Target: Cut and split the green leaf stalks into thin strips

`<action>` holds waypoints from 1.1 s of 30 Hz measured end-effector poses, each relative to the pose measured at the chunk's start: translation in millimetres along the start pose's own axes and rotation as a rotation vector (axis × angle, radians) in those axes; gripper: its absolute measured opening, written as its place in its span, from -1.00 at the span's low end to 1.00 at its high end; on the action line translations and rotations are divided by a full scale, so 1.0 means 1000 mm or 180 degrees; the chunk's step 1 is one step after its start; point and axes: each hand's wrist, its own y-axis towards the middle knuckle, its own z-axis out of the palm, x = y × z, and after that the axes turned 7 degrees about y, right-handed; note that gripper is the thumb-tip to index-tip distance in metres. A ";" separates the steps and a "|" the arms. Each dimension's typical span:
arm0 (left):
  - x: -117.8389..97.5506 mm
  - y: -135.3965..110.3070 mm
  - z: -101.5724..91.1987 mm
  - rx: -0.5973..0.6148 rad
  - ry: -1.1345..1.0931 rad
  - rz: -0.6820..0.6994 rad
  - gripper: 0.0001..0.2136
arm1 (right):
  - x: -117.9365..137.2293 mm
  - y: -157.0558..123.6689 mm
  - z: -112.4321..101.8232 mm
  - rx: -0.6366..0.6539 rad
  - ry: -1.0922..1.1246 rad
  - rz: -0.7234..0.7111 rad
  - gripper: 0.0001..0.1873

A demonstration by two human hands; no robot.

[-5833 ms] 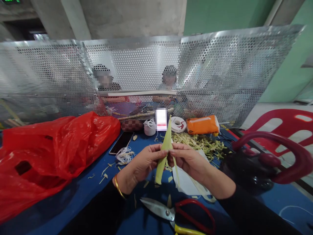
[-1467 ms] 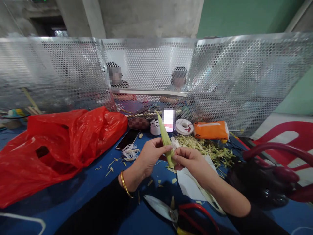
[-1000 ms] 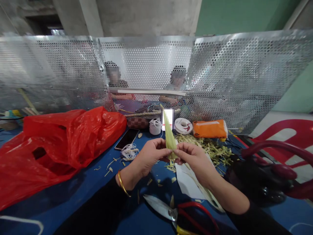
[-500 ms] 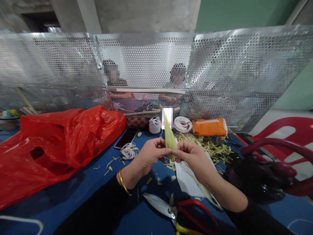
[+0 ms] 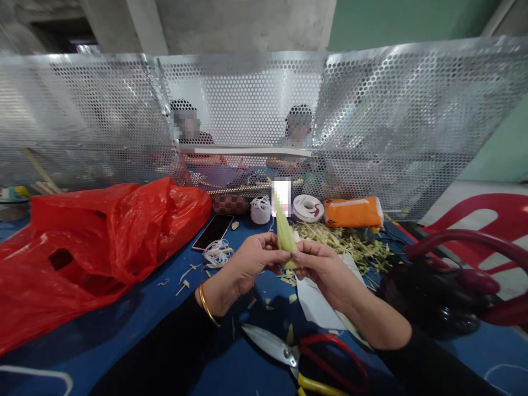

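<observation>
A pale green corn husk (image 5: 285, 234) stands upright between my two hands, its narrow tip pointing away from me. My left hand (image 5: 258, 256) pinches its lower left side between thumb and fingers. From the right, my right hand (image 5: 319, 264) is closed on the same husk near its base, the thumbs almost meeting. Below the hands lie scissors (image 5: 284, 352) with one red and one yellow handle. A white sheet of paper (image 5: 315, 305) lies under my right hand, partly hidden by it. Small husk scraps (image 5: 268, 302) are scattered on the blue table.
A red plastic bag (image 5: 103, 242) covers the left side. Behind my hands are a phone (image 5: 212, 232), white string (image 5: 260, 210), a white spool (image 5: 308, 209) and an orange packet (image 5: 353, 212). Husk shreds (image 5: 358, 242) and a dark kettle (image 5: 437, 297) are right. Two people sit beyond a perforated metal screen (image 5: 247, 99).
Both hands keep their hold on the husk, and the right thumb has shifted slightly at its base. The view has moved a little; the things on the table stay put.
</observation>
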 end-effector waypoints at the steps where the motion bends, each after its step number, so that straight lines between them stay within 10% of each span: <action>1: 0.001 0.000 0.000 0.0031 -0.0058 -0.0028 -0.66 | 0.000 0.000 0.000 0.0032 0.0084 0.0061 -0.73; 33: 0.003 0.003 -0.003 0.0184 -0.0561 -0.0293 -0.66 | 0.000 0.005 -0.011 0.0419 0.0585 0.0540 -0.73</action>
